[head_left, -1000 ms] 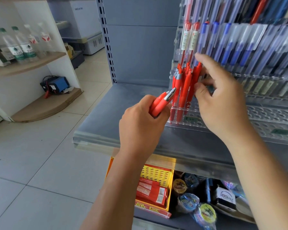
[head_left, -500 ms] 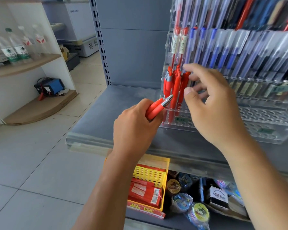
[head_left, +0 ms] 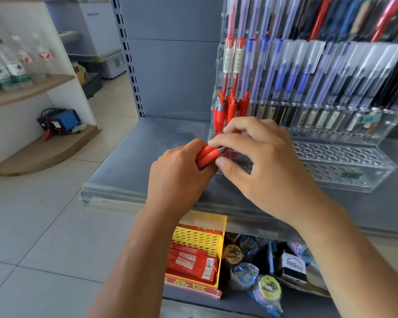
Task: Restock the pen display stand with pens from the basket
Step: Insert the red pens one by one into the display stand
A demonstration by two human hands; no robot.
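Red pens [head_left: 208, 156]: a small bunch sits in the left hand, in front of the stand's left end, with the tips pointing right.
Left hand [head_left: 177, 177]: its fingers are curled tight round the bunch.
Right hand [head_left: 262, 166]: a moment ago it was up at the stand, with its fingers among the pens there. Now it has come back down to the bunch, and its thumb and first finger pinch the tip end of one pen.
What that means: one pen looks put away, and the next one is being picked out. I think the job is partway done.
Pen display stand [head_left: 345, 157]: clear plastic, sitting on the grey shelf [head_left: 147, 157]. A few red pens stand at its left end [head_left: 225, 111]. The low front row has many empty holes.
Yellow basket [head_left: 198, 237]: on the shelf below, under the hands, with red packs in it. No hand is near it.
Next: the picked pen should go up into a free hole beside the other red ones.
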